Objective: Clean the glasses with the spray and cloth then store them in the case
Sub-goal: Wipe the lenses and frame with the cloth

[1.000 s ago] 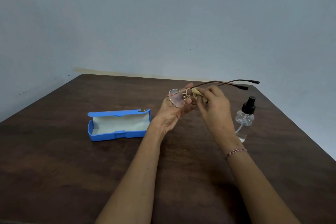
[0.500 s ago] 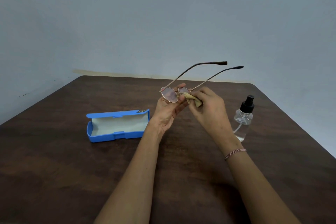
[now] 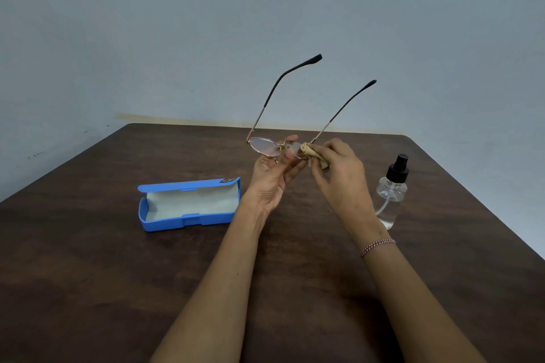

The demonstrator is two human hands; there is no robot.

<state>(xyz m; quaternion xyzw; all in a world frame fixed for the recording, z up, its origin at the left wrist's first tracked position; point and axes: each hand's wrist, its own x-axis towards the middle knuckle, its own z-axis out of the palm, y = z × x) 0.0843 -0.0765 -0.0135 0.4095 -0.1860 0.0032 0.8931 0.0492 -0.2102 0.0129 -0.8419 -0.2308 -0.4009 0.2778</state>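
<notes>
Thin gold-framed glasses (image 3: 264, 147) hang in the air above the middle of the table, lenses toward me, both temple arms unfolded and pointing up and away. My left hand (image 3: 272, 178) grips them at the bridge. My right hand (image 3: 339, 177) pinches a small tan cloth (image 3: 315, 154) against the right lens. An open blue case (image 3: 188, 205) with a pale lining lies on the table to the left. A clear spray bottle (image 3: 390, 194) with a black nozzle stands upright to the right of my right hand.
The dark brown wooden table (image 3: 88, 274) fills the lower view, its far edge against a pale blue-grey wall. The right table edge runs diagonally past the bottle. A red and white bracelet (image 3: 377, 246) circles my right wrist.
The glasses have tilted: the temple arms swung from nearly level, pointing right, up to steeply raised. The lenses shifted slightly left and the cloth moved along the right lens.
</notes>
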